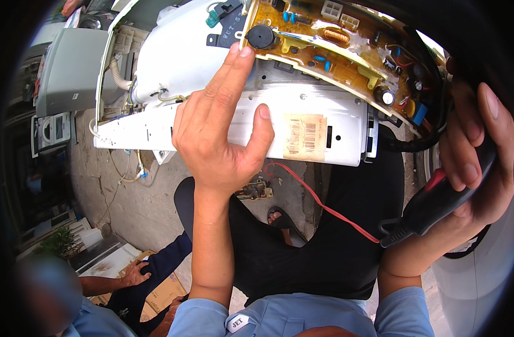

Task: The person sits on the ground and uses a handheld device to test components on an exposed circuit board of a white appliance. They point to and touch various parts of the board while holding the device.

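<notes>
My left hand [223,140] is spread with its fingertips at the cream edge of a long circuit board [335,53], beside a round black component [261,37]. Its thumb lies over a white metal panel [335,121] with a beige barcode label. My right hand [484,146] grips a black handheld tool [436,208] with a red button; the tool's front end is hidden at the dark rim. A thin red cord [330,209] runs by the tool's lower end. Behind the board sits a white plastic housing [167,56] with a dark bracket.
A grey plastic machine [71,70] stands at upper left. Below, a co-worker [94,303] in blue is beside cardboard [161,292]. A small part [254,191] lies on the concrete ground [127,202]. A pale grey curved body [470,286] is at lower right.
</notes>
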`<action>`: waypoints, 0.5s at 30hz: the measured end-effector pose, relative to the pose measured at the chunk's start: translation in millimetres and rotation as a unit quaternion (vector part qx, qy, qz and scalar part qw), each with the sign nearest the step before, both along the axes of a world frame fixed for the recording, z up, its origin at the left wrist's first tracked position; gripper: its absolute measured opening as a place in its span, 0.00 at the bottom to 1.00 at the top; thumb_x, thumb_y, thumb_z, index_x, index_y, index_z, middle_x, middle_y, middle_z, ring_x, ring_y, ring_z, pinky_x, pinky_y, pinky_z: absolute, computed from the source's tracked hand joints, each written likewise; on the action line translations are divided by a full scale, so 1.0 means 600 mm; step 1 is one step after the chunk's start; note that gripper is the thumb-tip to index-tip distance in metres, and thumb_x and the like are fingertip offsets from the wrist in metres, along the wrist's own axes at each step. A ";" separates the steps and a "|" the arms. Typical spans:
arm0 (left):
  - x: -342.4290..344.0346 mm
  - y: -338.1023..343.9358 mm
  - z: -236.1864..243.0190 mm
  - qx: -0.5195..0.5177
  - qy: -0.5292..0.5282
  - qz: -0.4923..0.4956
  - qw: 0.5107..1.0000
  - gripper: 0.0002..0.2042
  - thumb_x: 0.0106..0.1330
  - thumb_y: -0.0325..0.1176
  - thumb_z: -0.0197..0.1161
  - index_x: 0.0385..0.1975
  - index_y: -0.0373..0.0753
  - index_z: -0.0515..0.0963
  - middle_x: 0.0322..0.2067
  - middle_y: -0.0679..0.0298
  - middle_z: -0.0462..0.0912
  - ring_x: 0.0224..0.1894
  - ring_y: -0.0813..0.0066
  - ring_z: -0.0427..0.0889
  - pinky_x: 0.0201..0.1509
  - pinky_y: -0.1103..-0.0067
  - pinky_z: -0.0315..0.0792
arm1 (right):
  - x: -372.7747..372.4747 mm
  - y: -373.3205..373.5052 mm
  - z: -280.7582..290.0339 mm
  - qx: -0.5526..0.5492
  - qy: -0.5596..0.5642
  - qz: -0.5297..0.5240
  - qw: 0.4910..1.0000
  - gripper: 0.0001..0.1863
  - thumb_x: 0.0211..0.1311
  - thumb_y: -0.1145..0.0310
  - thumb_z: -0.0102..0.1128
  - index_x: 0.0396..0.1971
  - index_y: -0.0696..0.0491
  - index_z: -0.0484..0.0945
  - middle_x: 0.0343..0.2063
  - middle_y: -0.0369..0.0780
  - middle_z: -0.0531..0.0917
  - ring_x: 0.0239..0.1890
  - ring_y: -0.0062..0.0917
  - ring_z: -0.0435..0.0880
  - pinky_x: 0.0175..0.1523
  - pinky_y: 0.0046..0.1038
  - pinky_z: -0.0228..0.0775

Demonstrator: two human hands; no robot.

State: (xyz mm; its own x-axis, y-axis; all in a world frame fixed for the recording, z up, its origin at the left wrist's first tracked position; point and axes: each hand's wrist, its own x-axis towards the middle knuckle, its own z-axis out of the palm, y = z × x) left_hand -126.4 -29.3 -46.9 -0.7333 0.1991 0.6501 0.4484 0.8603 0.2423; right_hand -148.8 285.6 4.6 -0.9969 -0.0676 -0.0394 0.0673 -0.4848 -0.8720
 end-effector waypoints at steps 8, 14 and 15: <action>-0.002 -0.002 0.001 -0.001 0.003 0.000 1.000 0.31 0.53 0.32 0.67 0.63 0.42 0.81 0.58 0.59 0.86 0.37 0.72 0.85 0.43 0.80 0.72 | -0.003 0.004 0.001 0.001 0.005 0.012 1.000 0.09 0.76 0.75 0.50 0.37 0.62 0.62 0.22 0.37 0.67 0.08 0.13 0.64 0.10 0.11 0.63; -0.001 -0.003 -0.001 -0.007 0.001 0.002 1.000 0.31 0.54 0.32 0.67 0.63 0.42 0.80 0.58 0.60 0.86 0.37 0.72 0.85 0.43 0.80 0.72 | -0.001 -0.019 0.020 -0.035 -0.005 -0.009 0.999 0.08 0.77 0.75 0.49 0.40 0.63 0.63 0.23 0.38 0.67 0.08 0.14 0.63 0.10 0.12 0.62; -0.001 -0.002 -0.001 -0.007 0.001 0.003 1.000 0.31 0.54 0.32 0.67 0.63 0.42 0.80 0.58 0.60 0.86 0.37 0.72 0.85 0.43 0.80 0.72 | -0.001 -0.018 0.022 -0.032 0.000 -0.003 0.999 0.08 0.77 0.75 0.49 0.40 0.64 0.63 0.23 0.38 0.67 0.08 0.14 0.64 0.10 0.12 0.62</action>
State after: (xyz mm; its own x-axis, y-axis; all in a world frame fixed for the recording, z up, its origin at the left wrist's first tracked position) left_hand -127.1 -30.7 -47.5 -0.7335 0.2028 0.6487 0.4429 0.8666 0.2299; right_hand -149.6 274.5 17.5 -0.9973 -0.0638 -0.0358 0.0647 -0.5400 -0.8392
